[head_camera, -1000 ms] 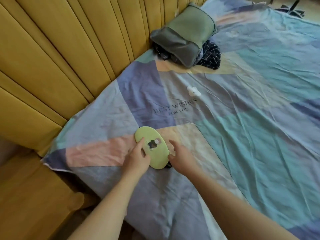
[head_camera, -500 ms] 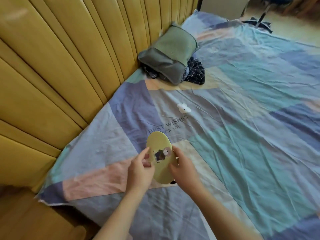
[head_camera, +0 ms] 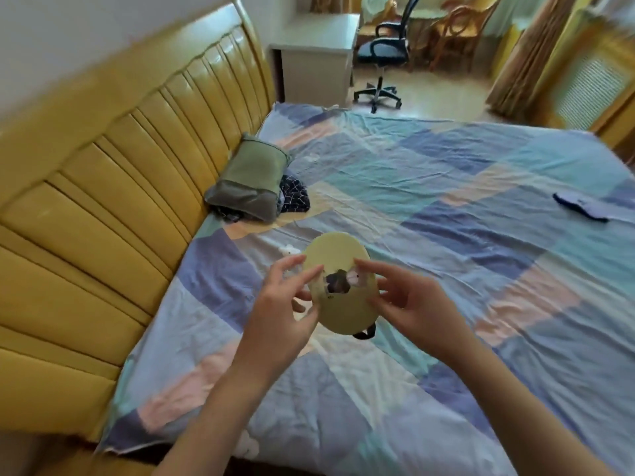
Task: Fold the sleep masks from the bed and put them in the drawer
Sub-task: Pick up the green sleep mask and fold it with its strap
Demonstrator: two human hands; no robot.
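A folded yellow-green sleep mask [head_camera: 335, 255] with a small cartoon patch is held in the air above the bed, between both hands. My left hand [head_camera: 285, 310] pinches its left edge and my right hand [head_camera: 412, 304] pinches its right edge. A loop of its black strap [head_camera: 364, 334] hangs out below. A second, dark blue sleep mask [head_camera: 580, 209] lies flat on the sheet at the far right. No drawer is in view.
The patchwork bed sheet [head_camera: 446, 207] fills the view, with a yellow padded headboard [head_camera: 113, 201] on the left. A green pillow [head_camera: 252, 182] on dark clothing lies by the headboard. Beyond the bed stand a white cabinet [head_camera: 312, 73] and an office chair [head_camera: 385, 53].
Both hands lifted the yellow-green mask off the sheet and hold it higher. My head has come up, so the room and the blue mask are now in view.
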